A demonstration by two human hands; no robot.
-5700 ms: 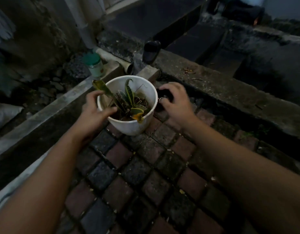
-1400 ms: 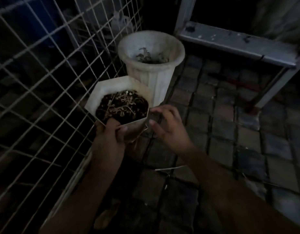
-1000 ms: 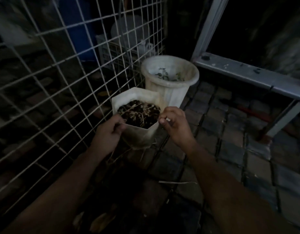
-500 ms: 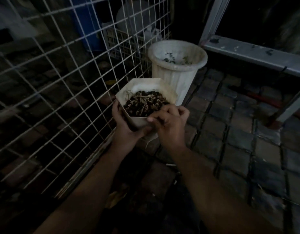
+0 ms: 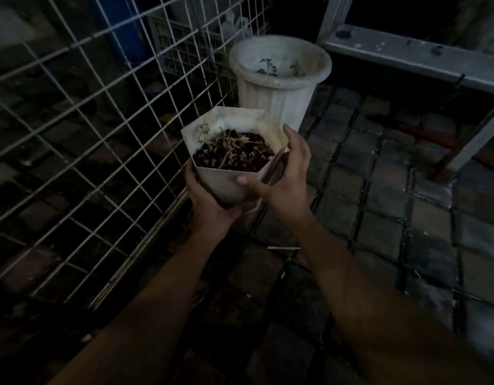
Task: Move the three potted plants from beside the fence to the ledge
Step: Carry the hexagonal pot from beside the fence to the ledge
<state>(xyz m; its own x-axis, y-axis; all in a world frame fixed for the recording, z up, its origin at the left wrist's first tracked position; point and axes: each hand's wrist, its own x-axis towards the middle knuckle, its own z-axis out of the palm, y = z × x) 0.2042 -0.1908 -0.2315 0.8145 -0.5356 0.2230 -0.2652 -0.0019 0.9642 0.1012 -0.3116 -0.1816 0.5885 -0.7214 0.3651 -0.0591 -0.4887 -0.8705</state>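
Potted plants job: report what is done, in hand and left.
Done: nothing this view can confirm; the ledge is out of sight. In hand: the hexagonal pot, lifted, left hand under it, right hand on its side. Left: the round pot stands by the wire fence.

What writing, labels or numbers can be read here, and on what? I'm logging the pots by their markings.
None can be read.
White hexagonal plastic pot, held in both hands: no markings visible.
Round ribbed white plastic pot by the white wire-mesh fence: no markings visible.
Dark slatted crate behind the fence: too dim to tell.
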